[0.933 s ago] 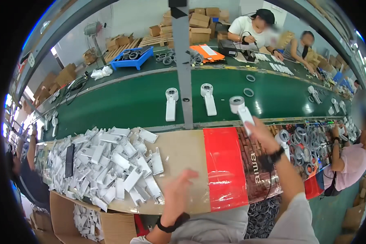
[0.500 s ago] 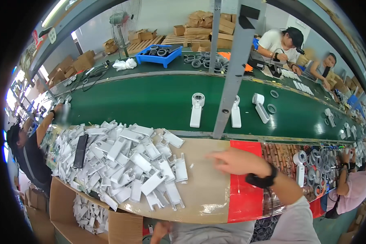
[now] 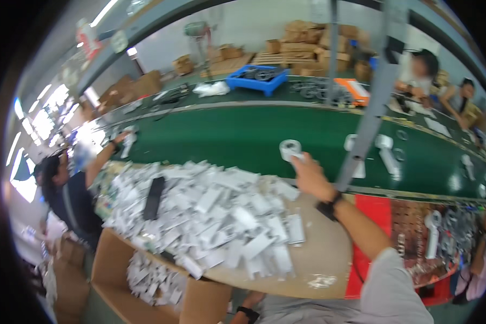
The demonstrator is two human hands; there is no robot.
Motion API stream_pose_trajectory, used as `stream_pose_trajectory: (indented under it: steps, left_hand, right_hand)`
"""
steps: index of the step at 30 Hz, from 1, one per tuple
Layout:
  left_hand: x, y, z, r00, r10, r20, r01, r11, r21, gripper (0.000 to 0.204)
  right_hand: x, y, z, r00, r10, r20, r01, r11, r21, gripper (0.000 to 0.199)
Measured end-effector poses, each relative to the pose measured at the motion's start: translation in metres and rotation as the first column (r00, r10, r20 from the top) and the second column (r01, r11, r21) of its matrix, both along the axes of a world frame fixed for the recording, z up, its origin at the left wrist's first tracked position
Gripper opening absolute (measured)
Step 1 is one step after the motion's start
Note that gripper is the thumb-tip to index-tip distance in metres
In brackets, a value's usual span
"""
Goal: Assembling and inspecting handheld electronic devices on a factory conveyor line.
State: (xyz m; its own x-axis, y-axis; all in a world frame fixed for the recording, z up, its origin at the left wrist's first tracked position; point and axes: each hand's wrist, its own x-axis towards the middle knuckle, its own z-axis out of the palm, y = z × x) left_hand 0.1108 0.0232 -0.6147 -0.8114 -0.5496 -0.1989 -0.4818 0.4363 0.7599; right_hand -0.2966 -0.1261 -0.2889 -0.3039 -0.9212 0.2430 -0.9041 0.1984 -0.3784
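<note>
Presently a white round-headed part is gripped in the right hand, fingers closed about its stem, and is held over the near edge of the green conveyor belt. Only the left wrist is seen, at the lower edge; its grip cannot be told. White flat pieces are heaped across the workbench.

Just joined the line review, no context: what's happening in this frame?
A person at a workbench reaches the right hand out over the green conveyor belt, holding a white round-headed part. The left hand is low at the picture's bottom edge, only its wrist showing. A heap of white flat pieces covers the bench. Similar white parts lie on the belt, and a co-worker to the left also reaches toward it.
</note>
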Motion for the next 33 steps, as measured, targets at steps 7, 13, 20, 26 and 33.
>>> stream_pose_trajectory:
  steps: [7, 13, 20, 26, 33]
  left_hand:
    - [0.031, -0.003, 0.086, 0.995, 0.021, 0.101, -0.089, 0.663, 0.743, 0.045]
    - [0.021, -0.020, 0.161, 0.802, -0.583, -0.131, 0.531, 0.595, 0.604, 0.030]
    - [-0.091, -0.022, 0.330, 0.730, -0.547, -0.411, 0.657, 0.393, 0.643, 0.053]
    - [-0.151, 0.002, 0.405, 0.832, -0.309, -0.461, 0.535, 0.665, 0.521, 0.041]
    - [-0.241, 0.022, 0.370, 0.707, 0.103, -0.700, 0.276, 0.871, 0.406, 0.054]
  right_hand:
    - [0.031, 0.207, 0.044, 0.974, 0.094, 0.205, -0.115, 0.989, 0.092, 0.061]
    - [0.031, 0.211, 0.035, 0.906, 0.252, 0.341, -0.248, 0.967, -0.055, 0.051]
    - [-0.164, 0.130, 0.017, 0.860, -0.505, 0.073, 0.487, 0.855, 0.175, 0.061]
    - [-0.175, 0.090, -0.019, 0.852, -0.510, 0.117, 0.482, 0.853, 0.203, 0.067]
    - [-0.154, 0.247, 0.006, 0.052, 0.081, 0.995, 0.315, 0.944, -0.093, 0.033]
